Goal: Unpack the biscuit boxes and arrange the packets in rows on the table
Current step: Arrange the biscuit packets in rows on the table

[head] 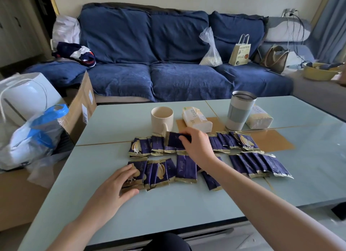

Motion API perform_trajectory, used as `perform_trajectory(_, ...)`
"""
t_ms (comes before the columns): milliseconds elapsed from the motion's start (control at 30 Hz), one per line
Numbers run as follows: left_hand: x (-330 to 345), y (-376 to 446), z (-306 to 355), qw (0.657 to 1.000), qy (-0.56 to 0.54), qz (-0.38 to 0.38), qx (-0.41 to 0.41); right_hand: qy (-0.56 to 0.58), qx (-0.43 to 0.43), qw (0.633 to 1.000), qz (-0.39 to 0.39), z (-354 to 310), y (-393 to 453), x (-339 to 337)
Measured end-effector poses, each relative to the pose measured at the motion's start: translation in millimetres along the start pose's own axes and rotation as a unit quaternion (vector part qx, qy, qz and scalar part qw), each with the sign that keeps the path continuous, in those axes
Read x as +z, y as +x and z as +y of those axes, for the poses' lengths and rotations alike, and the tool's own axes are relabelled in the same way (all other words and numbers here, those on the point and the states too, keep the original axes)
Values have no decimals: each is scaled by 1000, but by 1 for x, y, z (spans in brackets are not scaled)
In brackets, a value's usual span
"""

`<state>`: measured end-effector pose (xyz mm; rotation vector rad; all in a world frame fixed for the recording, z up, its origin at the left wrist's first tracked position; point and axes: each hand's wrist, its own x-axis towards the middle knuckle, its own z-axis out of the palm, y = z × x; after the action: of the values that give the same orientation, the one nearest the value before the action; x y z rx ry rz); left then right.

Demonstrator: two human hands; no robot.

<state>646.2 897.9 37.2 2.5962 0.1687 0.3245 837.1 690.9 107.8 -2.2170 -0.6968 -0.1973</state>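
Observation:
Several dark purple biscuit packets with gold ends lie in two rough rows on the pale blue table (168, 204). The far row (224, 141) runs behind the near row (185, 168). My right hand (196, 145) pinches one purple packet (175, 140) and holds it just above the far row. My left hand (116, 185) rests with spread fingers on the leftmost packet (137, 173) of the near row, thumb against its front edge. No biscuit box shows on the table.
Behind the packets stand a ribbed cream mug (162, 119), two tissue packs (196, 118) (259, 117) and a grey tumbler (240, 110). A cardboard box (82, 106) and plastic bags (31, 138) crowd the table's left edge. A blue sofa (159, 63) is beyond.

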Motion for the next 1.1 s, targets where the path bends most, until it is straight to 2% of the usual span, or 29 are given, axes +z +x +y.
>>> perform_trajectory(133,2,-1,2,1000,-9,24,-2,27,27,995,93,7,2,-17)
perform_trajectory(200,2,-1,5,999,7,44,0,28,75,992,101,14,3,-27)
perform_trajectory(300,2,0,12,997,22,70,-6,34,173,983,56,25,-6,-32)
perform_trajectory(467,6,2,17,995,13,99,-8,42,261,964,-14,35,-30,-26)
perform_trajectory(733,3,3,10,993,-26,105,-40,-13,184,981,-64,26,-40,-3)
perform_trajectory(867,0,0,11,996,-33,76,-30,9,175,981,-87,18,-38,7)
perform_trajectory(1100,3,-2,11,991,-6,129,-28,-17,139,989,-49,16,-41,1)
